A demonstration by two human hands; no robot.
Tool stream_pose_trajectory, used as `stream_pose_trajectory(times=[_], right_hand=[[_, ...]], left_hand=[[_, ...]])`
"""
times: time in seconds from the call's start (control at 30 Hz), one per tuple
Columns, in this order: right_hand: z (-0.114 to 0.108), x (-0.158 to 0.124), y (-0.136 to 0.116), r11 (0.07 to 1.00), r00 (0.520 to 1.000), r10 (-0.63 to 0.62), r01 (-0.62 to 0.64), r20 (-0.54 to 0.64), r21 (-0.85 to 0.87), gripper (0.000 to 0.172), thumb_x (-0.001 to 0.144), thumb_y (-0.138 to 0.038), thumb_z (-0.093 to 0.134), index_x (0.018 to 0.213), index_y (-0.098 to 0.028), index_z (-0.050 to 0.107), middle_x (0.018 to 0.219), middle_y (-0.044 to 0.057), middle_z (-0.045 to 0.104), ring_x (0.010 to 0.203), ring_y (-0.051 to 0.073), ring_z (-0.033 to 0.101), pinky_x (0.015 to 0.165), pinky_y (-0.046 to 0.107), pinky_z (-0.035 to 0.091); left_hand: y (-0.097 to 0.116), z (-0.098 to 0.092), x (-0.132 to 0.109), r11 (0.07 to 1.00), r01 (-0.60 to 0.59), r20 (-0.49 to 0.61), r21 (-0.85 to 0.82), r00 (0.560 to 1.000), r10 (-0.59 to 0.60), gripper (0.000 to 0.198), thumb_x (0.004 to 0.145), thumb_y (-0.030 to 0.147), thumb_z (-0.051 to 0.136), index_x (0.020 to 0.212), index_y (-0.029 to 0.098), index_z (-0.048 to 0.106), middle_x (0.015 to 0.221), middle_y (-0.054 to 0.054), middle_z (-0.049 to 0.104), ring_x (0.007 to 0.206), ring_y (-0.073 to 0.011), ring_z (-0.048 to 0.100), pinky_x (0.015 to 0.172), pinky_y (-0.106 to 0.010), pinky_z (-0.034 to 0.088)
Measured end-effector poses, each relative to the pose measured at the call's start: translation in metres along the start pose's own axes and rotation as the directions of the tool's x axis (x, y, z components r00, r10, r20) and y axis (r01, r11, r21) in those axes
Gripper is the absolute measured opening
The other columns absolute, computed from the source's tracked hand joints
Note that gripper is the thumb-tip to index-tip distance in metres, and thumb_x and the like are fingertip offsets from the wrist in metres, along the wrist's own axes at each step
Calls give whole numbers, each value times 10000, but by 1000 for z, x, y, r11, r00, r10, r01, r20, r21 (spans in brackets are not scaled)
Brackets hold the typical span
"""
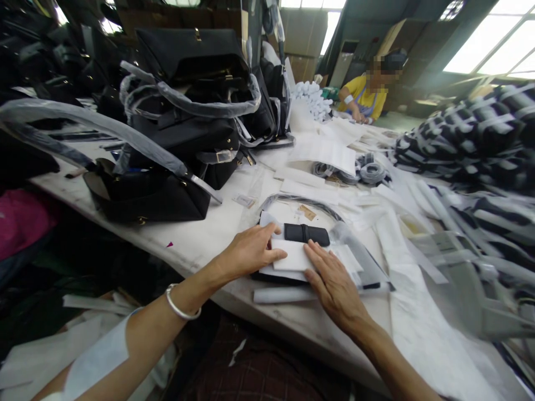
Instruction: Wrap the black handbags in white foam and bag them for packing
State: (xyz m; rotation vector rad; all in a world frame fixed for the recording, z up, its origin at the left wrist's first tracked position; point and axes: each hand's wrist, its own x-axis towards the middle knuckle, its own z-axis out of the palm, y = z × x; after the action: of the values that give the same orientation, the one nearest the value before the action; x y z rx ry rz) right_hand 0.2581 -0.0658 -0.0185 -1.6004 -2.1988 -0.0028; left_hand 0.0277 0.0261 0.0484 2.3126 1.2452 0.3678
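On the table in front of me a black handbag (pixel 378 285) lies flat, partly covered by white wrapping, with its film-wrapped handle (pixel 288 197) looping away from me. On top of it rest a white folded pad (pixel 295 257) and, just beyond, a small black padded piece (pixel 296 232) with a band around its middle. My left hand (pixel 253 249) is at the pad's left end, thumb and forefinger apart, the thumb touching the pad. My right hand (pixel 334 278) lies with outstretched fingers over the pad's right end. Both hands are partly over the wrapping.
Black handbags with wrapped handles (pixel 167 189) pile up at left. A roll of white sheet (pixel 284 295) lies by the table's front edge. Coiled straps (pixel 371 171), a tape dispenser (pixel 472 295) and a large stack of wrapped black pieces (pixel 468 133) stand right. A person (pixel 363 94) works beyond.
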Motion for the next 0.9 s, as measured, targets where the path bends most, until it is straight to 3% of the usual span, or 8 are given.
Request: stream_pose_trajectory(times=[0.17,0.33,0.5,0.6,0.67,0.7,0.8,0.9], right_hand=[[2,-1,-3,997,999,-36,36,2,-66,483,1025,-365,388,1479,-203,411,1513,98,460,1401,276,414,1122,524,351],[3,-1,-6,987,995,-103,103,5,-122,424,1024,-351,416,1403,-186,508,1460,90,528,1392,284,424,1132,516,327],[6,-1,-10,978,994,-107,105,-1,-183,408,1018,-329,441,1389,-183,527,1464,90,523,1390,298,425,1137,515,318],[7,-1,-12,973,995,-101,98,-4,-211,408,1019,-326,439,1384,-171,533,1459,97,529,1378,303,439,1125,519,332],[7,0,-12,969,995,-99,98,5,-225,414,1022,-329,431,1383,-156,533,1459,105,528,1372,302,446,1116,518,342],[7,0,-11,969,995,-97,97,10,-228,419,1023,-331,426,1386,-149,530,1460,108,525,1372,302,445,1113,519,346],[5,-1,-9,973,996,-90,94,29,-211,444,1023,-339,415,1413,-146,502,1478,115,503,1388,288,427,1115,516,348],[-1,-2,-5,977,991,-114,124,66,-174,560,986,-461,479,1460,-164,448,1530,129,430,1424,300,370,1126,528,332]], left_hand=[[-7,2,8,988,35,66,-152,998,-25,244,781,202,576,1020,225,533,728,66,599,672,-145,594,597,-230,421],[-19,20,9,995,23,65,-98,998,-17,231,738,120,532,948,216,553,706,57,582,655,-142,575,587,-232,409],[-8,21,-3,994,-102,-43,30,994,103,286,790,75,551,1027,220,620,1037,-29,655,1037,-217,594,937,-359,441],[-3,16,-10,900,-423,-104,107,895,433,232,887,101,555,1070,212,647,1265,-57,616,1292,-226,477,1104,-395,346],[-6,16,-13,813,-565,-78,142,812,578,160,933,196,584,1078,192,653,1207,-66,657,1243,-216,532,1066,-358,403],[-8,18,-14,803,-577,-52,148,806,589,156,938,237,603,1075,189,657,1153,-62,680,1170,-210,583,1015,-337,445],[-19,26,-14,836,-522,-24,169,846,533,122,954,267,596,1029,208,671,1028,-31,710,962,-178,660,877,-293,501],[-28,37,-14,857,-487,-73,167,861,503,117,968,258,572,997,215,677,988,-24,716,955,-169,668,861,-279,503]])
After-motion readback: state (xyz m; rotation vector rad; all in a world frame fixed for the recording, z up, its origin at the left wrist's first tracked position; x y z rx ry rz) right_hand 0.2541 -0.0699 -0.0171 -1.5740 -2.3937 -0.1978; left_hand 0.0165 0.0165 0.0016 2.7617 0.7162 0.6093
